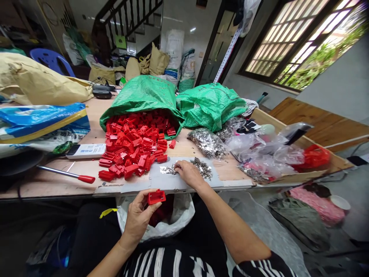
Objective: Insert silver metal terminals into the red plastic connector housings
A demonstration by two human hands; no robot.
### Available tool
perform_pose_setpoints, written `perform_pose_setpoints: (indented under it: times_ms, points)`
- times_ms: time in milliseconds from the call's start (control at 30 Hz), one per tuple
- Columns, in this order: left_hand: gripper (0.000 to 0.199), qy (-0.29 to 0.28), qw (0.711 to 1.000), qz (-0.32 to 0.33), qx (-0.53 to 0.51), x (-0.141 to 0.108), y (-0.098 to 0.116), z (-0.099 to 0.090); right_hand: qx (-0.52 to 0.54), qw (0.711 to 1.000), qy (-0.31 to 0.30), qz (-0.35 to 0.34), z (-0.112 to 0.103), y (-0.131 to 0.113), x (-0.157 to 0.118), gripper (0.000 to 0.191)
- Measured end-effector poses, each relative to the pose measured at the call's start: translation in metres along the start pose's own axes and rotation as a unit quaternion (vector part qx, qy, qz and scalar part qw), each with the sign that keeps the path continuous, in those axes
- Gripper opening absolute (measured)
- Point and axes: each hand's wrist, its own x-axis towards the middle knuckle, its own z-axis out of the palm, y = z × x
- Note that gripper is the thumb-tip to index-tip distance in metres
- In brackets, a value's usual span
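A red plastic part (156, 197) is pinched between the thumb and fingers of my left hand (137, 215), its hollow side facing me. Below it hangs the mouth of a white sack (184, 221) with red parts inside. My right hand (188, 173) rests over a grey sheet (157, 181) at the table's front, fingertips pressed together among small metal pieces (201, 168); what they hold is too small to make out. Many loose red parts (134, 148) spill from a green sack (144, 92) on the left of the sheet.
A second green sack (213, 104) and a clear bag of metal pieces (207, 142) lie behind the sheet. On the right stands a wooden tray (336, 166) with plastic bags. A red-handled tool (86, 179) and a white box (86, 151) are at the left.
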Motion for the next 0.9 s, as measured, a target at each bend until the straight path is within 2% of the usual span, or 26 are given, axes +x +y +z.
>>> perform_pose_setpoints:
  times_ms: [300,500,733,900]
  points:
    - [0.031,0.013,0.999,-0.019,-0.037,0.001,-0.002,0.002,-0.016,1.000,-0.011,-0.004,0.000,0.001,0.007,0.009]
    - [0.031,0.010,0.999,-0.025,-0.038,0.002,-0.001,0.003,-0.013,1.000,-0.010,-0.016,-0.005,0.002,-0.004,0.011]
    - [0.032,0.005,0.998,-0.038,-0.051,0.001,-0.004,0.005,-0.017,1.000,-0.010,-0.021,0.003,0.002,-0.012,0.006]
    - [0.031,0.005,0.998,-0.037,-0.048,0.000,-0.003,0.004,-0.030,0.999,-0.002,-0.017,0.006,0.003,-0.015,0.009]
